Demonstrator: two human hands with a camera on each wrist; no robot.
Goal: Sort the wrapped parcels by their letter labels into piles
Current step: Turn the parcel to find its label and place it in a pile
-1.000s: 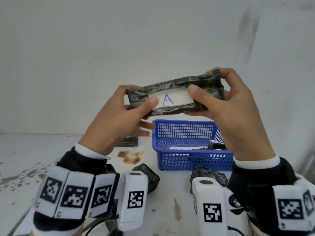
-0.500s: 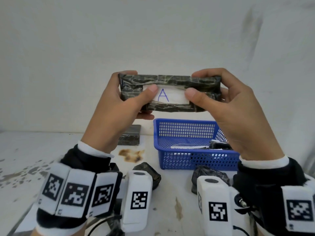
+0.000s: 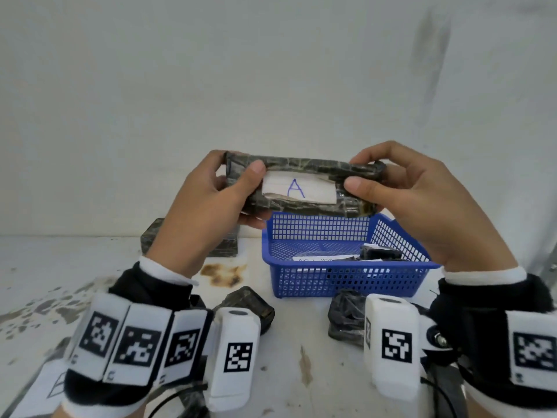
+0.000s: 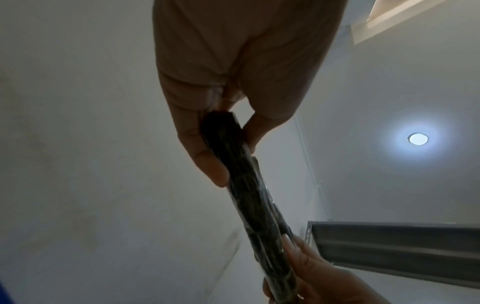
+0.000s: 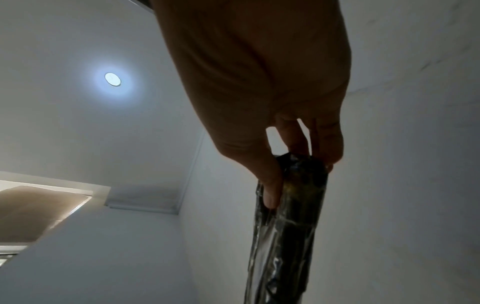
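A long flat parcel (image 3: 301, 173) in dark marbled wrap is held up in the air above the blue basket (image 3: 346, 279). Its white label with a blue letter A (image 3: 295, 188) faces me. My left hand (image 3: 211, 203) grips its left end, thumb on the front and fingers behind. My right hand (image 3: 422, 200) grips the right end the same way. Both wrist views show the parcel (image 4: 249, 195) (image 5: 293, 216) edge-on, pinched by the left hand (image 4: 221, 115) and the right hand (image 5: 280, 144).
The basket holds several dark parcels (image 3: 379, 253) and a white label. One dark wrapped block (image 3: 223, 247) lies on the white table (image 3: 60, 267) behind my left hand. Two more dark parcels (image 3: 247, 303) (image 3: 346, 315) lie in front of the basket. A brown stain (image 3: 223, 274) marks the tabletop.
The parcel went from tilted to level and now sits a little lower, closer over the basket. Both hands kept hold of its ends.
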